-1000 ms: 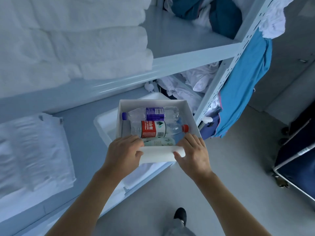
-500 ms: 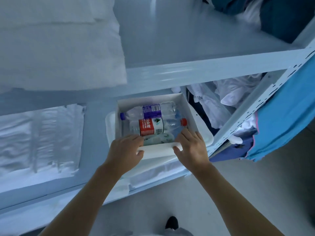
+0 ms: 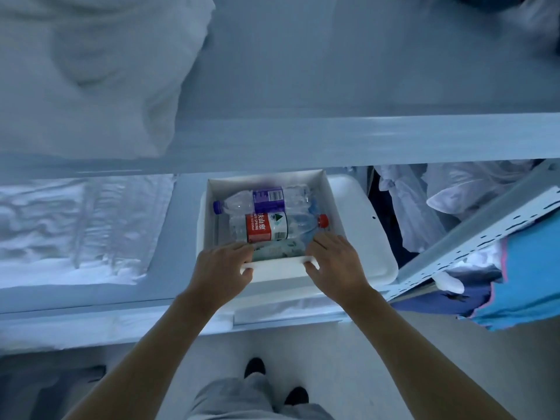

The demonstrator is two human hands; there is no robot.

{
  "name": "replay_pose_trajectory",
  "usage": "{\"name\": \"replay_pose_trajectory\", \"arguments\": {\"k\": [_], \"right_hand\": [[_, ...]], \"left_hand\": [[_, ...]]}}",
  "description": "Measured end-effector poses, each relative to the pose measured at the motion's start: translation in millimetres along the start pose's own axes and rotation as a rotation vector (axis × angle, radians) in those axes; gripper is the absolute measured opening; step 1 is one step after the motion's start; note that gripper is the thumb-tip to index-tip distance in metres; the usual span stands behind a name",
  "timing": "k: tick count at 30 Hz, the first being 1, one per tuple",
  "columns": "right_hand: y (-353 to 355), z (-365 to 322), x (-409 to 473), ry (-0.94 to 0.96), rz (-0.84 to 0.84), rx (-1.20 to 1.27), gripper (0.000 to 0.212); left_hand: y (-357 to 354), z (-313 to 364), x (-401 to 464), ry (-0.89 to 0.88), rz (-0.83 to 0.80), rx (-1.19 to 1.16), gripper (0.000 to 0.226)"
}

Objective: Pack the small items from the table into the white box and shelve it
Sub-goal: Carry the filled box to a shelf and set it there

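The white box (image 3: pixel 328 195) sits on a white tray (image 3: pixel 363 237) on the lower shelf (image 3: pixel 181 237), straight ahead of both hands, its far end already tucked beneath the upper shelf (image 3: pixel 363 137). The left hand (image 3: pixel 221 268) and right hand (image 3: pixel 336 262) hold the near rim at its two corners, fingers curled over the edge, each equally close. Inside, a purple-labelled bottle (image 3: pixel 266 200) and a red-labelled bottle (image 3: pixel 272 227) lie crosswise, long axes left to right. The remaining push likely runs straight away from the body, deeper under the shelf

single head view looks steeply down, close over the shelf (image 3: pixel 303 140).
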State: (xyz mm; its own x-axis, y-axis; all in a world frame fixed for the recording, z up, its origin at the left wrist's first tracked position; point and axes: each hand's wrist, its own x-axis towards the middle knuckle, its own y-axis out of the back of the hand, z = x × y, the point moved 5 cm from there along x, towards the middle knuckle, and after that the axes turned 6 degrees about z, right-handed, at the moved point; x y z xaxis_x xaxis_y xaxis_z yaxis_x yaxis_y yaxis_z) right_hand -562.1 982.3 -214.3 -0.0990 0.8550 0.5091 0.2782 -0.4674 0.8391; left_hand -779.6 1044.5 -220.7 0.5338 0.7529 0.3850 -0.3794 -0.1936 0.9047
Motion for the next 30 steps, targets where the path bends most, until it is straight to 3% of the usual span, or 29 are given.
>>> {"name": "replay_pose_trajectory", "arguments": {"k": [30], "right_hand": [[-118.8, 19.7, 3.5, 0.023, -0.278, 0.017, 0.017]], "left_hand": [[-102.8, -45.6, -4.7, 0.072, -0.224, -0.021, 0.026]]}}
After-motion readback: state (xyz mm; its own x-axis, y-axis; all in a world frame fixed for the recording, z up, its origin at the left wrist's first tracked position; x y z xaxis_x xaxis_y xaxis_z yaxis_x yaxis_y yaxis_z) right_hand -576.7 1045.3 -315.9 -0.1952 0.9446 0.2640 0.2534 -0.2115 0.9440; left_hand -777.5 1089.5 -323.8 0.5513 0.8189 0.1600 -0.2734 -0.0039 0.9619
